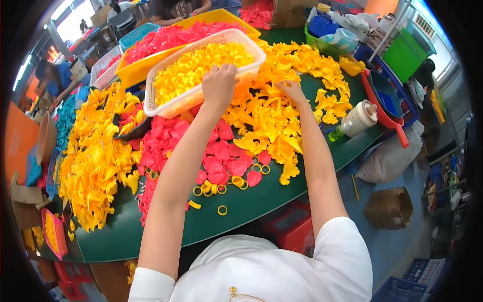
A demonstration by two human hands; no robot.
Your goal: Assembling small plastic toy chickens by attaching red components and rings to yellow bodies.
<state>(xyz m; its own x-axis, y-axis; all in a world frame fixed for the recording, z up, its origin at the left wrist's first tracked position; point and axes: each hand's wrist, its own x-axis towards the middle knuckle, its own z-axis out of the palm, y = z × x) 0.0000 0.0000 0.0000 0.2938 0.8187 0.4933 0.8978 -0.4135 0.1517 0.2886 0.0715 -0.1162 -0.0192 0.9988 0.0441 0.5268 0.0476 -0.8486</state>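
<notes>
My left hand (220, 84) is over the near right part of a white basket (151, 93) full of small yellow plastic rings (201, 63). Its fingers are curled down and closed; whatever they hold is hidden behind the hand. My right hand (293, 92) reaches to a heap of yellow petal-shaped plastic pieces (266, 121) right of the basket, fingers outstretched and touching the pieces. Pink rounded plastic pieces (217, 168) lie between my forearms. Several loose yellow rings (222, 210) are near the table's front edge.
Behind the white basket stands a yellow crate (123, 75) of pink pieces. Another yellow heap (95, 161) spreads over the green table (236, 214) at left. A white bottle (359, 120) lies tilted at right, near a red dustpan-like tray (395, 128). Co-workers sit beyond the table.
</notes>
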